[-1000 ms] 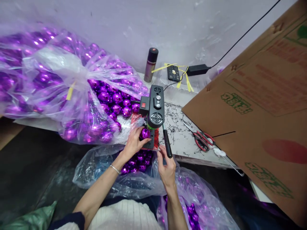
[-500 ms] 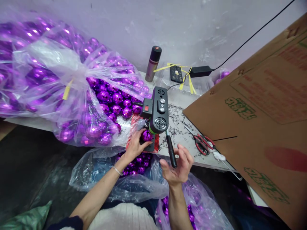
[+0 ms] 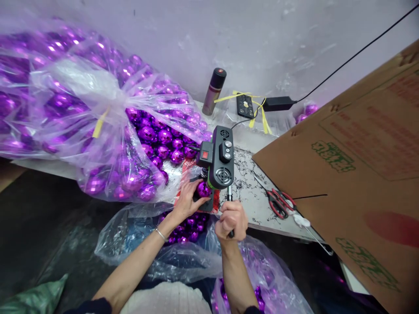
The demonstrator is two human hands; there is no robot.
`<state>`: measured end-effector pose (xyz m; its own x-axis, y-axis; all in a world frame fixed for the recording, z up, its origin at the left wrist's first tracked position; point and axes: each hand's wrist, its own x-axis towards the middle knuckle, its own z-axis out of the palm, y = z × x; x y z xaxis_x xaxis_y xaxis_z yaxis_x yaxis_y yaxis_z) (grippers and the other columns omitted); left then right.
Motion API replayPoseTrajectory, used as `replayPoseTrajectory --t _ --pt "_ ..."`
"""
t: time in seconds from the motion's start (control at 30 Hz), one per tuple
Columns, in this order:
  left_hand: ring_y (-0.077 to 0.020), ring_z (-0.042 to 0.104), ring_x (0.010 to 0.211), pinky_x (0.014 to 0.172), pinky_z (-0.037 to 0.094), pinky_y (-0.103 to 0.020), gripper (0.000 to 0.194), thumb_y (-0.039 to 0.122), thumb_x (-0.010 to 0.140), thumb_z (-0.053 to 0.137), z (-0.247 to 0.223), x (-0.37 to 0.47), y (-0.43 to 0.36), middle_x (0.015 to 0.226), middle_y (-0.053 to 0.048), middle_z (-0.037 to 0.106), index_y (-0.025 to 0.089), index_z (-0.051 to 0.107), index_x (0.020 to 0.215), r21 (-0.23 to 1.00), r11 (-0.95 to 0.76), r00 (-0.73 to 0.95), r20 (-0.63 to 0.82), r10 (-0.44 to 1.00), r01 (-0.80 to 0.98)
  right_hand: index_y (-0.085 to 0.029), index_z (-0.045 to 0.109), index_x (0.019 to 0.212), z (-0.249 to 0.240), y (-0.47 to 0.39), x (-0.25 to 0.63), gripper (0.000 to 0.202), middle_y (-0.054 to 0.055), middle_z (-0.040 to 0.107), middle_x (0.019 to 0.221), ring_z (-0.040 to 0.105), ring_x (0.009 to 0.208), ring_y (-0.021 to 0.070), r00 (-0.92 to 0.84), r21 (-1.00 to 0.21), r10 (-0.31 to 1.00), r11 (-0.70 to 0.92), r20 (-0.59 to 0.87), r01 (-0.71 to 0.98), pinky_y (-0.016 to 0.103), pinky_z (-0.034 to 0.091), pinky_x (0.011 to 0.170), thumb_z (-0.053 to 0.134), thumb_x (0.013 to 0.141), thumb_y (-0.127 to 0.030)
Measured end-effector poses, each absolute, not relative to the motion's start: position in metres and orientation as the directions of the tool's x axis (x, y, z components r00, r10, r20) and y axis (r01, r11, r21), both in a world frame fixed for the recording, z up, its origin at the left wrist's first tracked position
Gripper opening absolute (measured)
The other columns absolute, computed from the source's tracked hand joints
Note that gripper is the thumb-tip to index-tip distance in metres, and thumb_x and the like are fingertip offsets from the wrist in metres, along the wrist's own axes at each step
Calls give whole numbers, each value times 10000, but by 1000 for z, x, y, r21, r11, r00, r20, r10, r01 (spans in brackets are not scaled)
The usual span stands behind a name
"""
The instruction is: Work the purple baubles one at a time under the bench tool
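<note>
1. Purple faceted ball sits on the small black machine's base, directly under its round lower head, at the near edge of the white table.
2. Left hand comes in from the left and pinches the ball between thumb and fingertips, closed on it and steadying it in place.
3. Right hand is wrapped in a full fist around the black lever handle, which sticks out of the machine toward the person; only a short stub of it shows above the fist.
4. Key relation: the handle's long axis runs from the machine's head down and toward the body, while the ball lies up and to the left of the right fist, just beside it but not touching. The left hand is the one on the ball; the right is the one on the lever.
5. Around them: 1 large tied clear bag of purple balls lies on the table to the left, with loose balls spilling toward the machine, and 2 more open bags hang below the table edge.
6. Red-handled scissors lie to the right on the table among black shreds, next to a tilted cardboard sheet. A spray can stands by the wall.
</note>
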<state>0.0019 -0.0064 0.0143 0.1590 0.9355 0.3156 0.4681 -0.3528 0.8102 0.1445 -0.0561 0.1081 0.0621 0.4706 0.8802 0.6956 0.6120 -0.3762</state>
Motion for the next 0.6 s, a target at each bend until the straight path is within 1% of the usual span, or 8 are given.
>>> replayPoseTrajectory --t 0.07,0.13,0.3,0.47,0.6 --pt "-358 681 1281 1141 508 -550 616 501 923 812 15 2 -6 1338 -150 739 223 623 1439 811 -351 157 314 936 469 -272 479 791 100 -54 144 329 -9 570 686 493 561 147 52 -346 442 618 896 705 354 461 642 354 1095 -270" --pt "-357 683 1275 1140 510 -546 610 504 923 811 15 2 -6 1331 -149 742 222 627 1432 810 -351 153 317 936 470 -272 468 790 94 -52 143 337 -16 566 681 496 558 141 58 -342 436 612 898 713 353 468 644 339 1101 -269" --pt "-362 681 1280 1152 502 -556 622 522 926 804 14 2 -7 1338 -152 740 219 621 1438 808 -358 148 327 933 468 -276 466 793 86 -52 142 327 -20 552 660 525 570 148 92 -370 436 613 895 698 359 472 635 352 1100 -273" --pt "-357 690 1273 1163 492 -565 632 536 928 799 13 2 -6 1342 -156 741 211 611 1436 815 -363 155 329 932 452 -282 476 796 75 -54 142 335 -12 564 678 547 589 162 146 -421 451 603 880 677 383 499 657 350 1103 -328" --pt "-356 688 1274 1159 496 -564 636 540 921 807 10 3 -5 1345 -152 738 218 613 1433 818 -358 144 329 933 450 -274 472 801 71 -52 141 348 -8 563 708 521 587 149 169 -447 455 620 874 644 361 461 626 344 1115 -356"
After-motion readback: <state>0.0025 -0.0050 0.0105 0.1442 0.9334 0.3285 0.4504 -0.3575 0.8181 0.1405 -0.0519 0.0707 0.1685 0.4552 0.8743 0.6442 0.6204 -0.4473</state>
